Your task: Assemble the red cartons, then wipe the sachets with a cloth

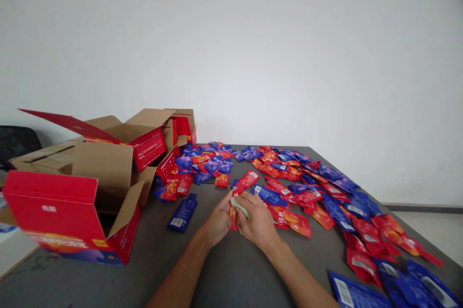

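Note:
My left hand is closed on a red spouted pouch, held just above the dark table. A pale, folded cloth is bunched in my right hand, whose fingers press it against the pouch's front. Much of the pouch is covered by the cloth and my fingers. Left of my hands, a blue pouch lies flat by itself. Just beyond my fingertips lies another red pouch. Close to my right hand, red and orange pouches rest on the table.
Open red cartons stand along the left side, with brown flaps sticking out. A pile of blue and red pouches lies at the back. Many more pouches spread along the right edge of the grey table. Behind is a white wall.

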Tool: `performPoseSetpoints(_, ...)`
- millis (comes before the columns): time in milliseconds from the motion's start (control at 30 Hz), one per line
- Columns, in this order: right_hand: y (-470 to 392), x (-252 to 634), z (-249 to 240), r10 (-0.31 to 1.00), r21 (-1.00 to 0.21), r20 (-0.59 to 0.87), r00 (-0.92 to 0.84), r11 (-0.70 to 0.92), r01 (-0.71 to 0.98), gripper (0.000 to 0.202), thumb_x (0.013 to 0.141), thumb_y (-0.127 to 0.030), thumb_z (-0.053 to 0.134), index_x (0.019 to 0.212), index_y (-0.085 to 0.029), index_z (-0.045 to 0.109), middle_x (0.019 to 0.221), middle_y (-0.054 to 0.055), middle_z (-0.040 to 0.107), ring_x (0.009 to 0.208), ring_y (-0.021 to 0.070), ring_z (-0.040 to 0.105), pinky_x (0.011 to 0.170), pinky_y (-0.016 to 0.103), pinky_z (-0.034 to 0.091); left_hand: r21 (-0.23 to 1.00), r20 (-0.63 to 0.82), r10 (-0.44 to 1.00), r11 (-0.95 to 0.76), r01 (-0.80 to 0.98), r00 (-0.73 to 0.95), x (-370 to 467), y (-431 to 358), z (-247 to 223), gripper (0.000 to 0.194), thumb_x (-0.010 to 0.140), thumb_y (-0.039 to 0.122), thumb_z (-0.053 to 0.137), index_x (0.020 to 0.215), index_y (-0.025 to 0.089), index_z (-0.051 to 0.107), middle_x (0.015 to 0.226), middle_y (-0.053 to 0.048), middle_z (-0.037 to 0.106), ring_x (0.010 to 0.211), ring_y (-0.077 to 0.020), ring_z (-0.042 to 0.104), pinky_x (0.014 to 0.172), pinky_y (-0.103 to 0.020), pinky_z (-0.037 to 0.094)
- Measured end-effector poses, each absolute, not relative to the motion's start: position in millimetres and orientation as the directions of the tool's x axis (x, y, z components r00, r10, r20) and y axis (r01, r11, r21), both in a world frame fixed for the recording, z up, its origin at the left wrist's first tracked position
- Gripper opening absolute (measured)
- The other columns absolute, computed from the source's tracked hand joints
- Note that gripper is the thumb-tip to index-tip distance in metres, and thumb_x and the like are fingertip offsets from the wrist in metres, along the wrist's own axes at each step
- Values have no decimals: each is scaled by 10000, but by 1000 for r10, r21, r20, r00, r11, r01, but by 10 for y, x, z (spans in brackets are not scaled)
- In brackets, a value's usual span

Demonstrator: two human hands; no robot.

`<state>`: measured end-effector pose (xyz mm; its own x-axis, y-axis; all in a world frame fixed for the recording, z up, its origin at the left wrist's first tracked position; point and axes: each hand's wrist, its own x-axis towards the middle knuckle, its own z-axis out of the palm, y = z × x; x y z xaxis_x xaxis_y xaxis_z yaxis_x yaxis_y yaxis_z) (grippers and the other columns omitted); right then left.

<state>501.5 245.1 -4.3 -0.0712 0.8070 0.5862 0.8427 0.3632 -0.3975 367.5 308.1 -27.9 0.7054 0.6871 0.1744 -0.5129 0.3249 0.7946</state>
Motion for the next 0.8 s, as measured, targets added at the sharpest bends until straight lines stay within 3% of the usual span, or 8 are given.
performPoseSetpoints(200,2360,4863,-29,863,-441,482,-155,391,808,247,879,-155,525,1012,-276,695,1048,35,686,990,211,600,865,323,490,765,143,800,284,-578,583,3633,3161,-307,1025,479,-38,503,1447,287,416,1118,-52,687,784,-149,636,581,-194,414)
performPoseSetpoints(300,2394,4906,-66,861,-506,503,-77,365,781,253,868,-162,540,1037,-279,687,1068,29,679,1009,207,600,892,322,489,754,103,846,277,-596,524,3656,3181,-297,903,535,12,533,1407,241,479,1047,-58,705,779,-156,652,620,-215,453)
performPoseSetpoints(433,2485,5046,-95,807,-611,567,165,278,742,262,860,-203,563,1092,-253,674,1125,54,667,1050,213,606,959,344,478,766,27,921,231,-601,389,3679,3197,-280,705,611,70,579,1306,186,572,994,-66,720,836,-177,671,708,-249,491)
performPoseSetpoints(533,2523,5093,-106,773,-665,568,282,229,711,239,858,-229,571,1075,-233,670,1104,66,670,1043,223,614,961,367,483,790,-7,943,209,-576,333,3660,3211,-276,662,603,78,632,1256,182,600,978,-64,729,794,-170,674,704,-255,491)
performPoseSetpoints(667,2507,5021,-132,796,-690,554,243,276,669,236,859,-242,589,1084,-232,660,1083,61,671,1022,221,622,936,368,501,778,-1,951,196,-598,310,3646,3212,-281,699,599,100,735,1269,207,569,929,-56,736,739,-152,670,716,-266,492)
performPoseSetpoints(800,2497,4949,-176,785,-657,599,159,368,658,255,888,-241,579,1132,-251,654,1122,64,656,1065,216,607,967,369,493,784,20,962,153,-602,271,3690,3185,-282,549,607,126,782,1130,210,636,990,-64,732,808,-163,683,757,-277,502)
